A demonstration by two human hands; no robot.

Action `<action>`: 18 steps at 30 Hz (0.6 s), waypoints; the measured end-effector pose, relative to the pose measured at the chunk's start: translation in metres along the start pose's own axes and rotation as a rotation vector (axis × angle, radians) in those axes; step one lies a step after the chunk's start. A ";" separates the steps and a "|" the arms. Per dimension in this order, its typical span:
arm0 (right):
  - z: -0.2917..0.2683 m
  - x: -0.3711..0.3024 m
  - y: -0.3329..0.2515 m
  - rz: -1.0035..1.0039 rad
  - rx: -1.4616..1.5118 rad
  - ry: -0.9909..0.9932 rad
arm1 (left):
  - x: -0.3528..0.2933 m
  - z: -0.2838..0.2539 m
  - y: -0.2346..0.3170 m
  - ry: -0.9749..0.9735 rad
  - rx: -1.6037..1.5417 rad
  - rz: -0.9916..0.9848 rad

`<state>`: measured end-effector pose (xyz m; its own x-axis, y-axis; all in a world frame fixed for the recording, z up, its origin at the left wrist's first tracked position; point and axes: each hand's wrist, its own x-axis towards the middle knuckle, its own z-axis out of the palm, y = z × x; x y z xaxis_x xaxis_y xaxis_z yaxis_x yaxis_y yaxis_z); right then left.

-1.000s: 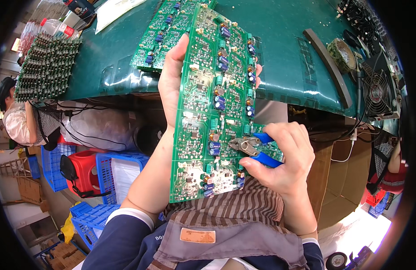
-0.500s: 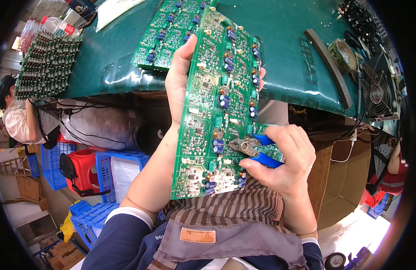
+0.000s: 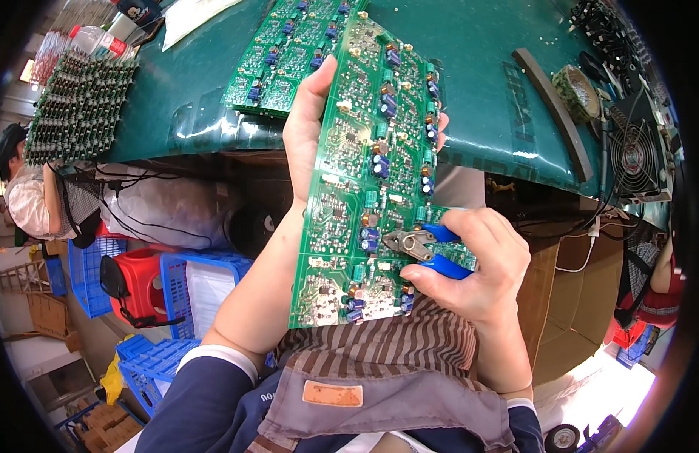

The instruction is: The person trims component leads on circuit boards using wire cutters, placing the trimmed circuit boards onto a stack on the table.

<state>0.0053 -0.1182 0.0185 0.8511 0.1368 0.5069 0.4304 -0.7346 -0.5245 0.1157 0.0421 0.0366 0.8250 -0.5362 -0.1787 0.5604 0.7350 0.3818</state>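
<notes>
a green rectangular circuit-board panel (image 3: 338, 166) is clasped by the left hand (image 3: 304, 136) before the teal surface's (image 3: 191, 83) near edge; blue-handled metal cutters (image 3: 413, 245) are pinched by the right hand (image 3: 487, 260); small components (image 3: 370, 235) seem fitted, the panel undivided.

The desk (image 3: 478, 90) spans the top of the frame; the circuit board panel (image 3: 373, 177) is at centre, crossing the desk's near edge in view, between the left hand (image 3: 308, 132) on its left and the right hand (image 3: 489, 253) at lower right. The cutting pliers (image 3: 413, 245), within the right hand's fingers, lie over the panel's lower right part. Behind the panel, a stack of circuit boards (image 3: 277, 57) rests on the desk. At upper left, a bottle (image 3: 100, 41) stands behind a row of small boards (image 3: 77, 109). At upper right, a bar (image 3: 552, 113) lies left of a tape roll (image 3: 576, 93), with a fan (image 3: 634, 149) farther right. Below the desk, a crate (image 3: 206, 283) is at left, a cardboard box (image 3: 583, 294) at right.
</notes>
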 end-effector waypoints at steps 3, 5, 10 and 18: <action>0.000 -0.003 0.000 0.004 0.005 0.008 | 0.003 -0.001 0.002 0.022 -0.010 -0.007; -0.001 -0.004 -0.001 -0.016 -0.008 0.022 | 0.005 0.001 0.009 0.019 -0.027 -0.020; -0.009 -0.005 -0.006 -0.037 -0.027 -0.010 | 0.009 0.001 0.018 -0.029 -0.021 0.056; -0.004 -0.009 -0.009 -0.047 0.015 -0.014 | 0.012 -0.005 0.019 -0.023 -0.029 0.026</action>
<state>-0.0073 -0.1155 0.0216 0.8338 0.1808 0.5216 0.4747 -0.7171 -0.5103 0.1369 0.0522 0.0370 0.8376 -0.5258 -0.1481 0.5409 0.7603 0.3597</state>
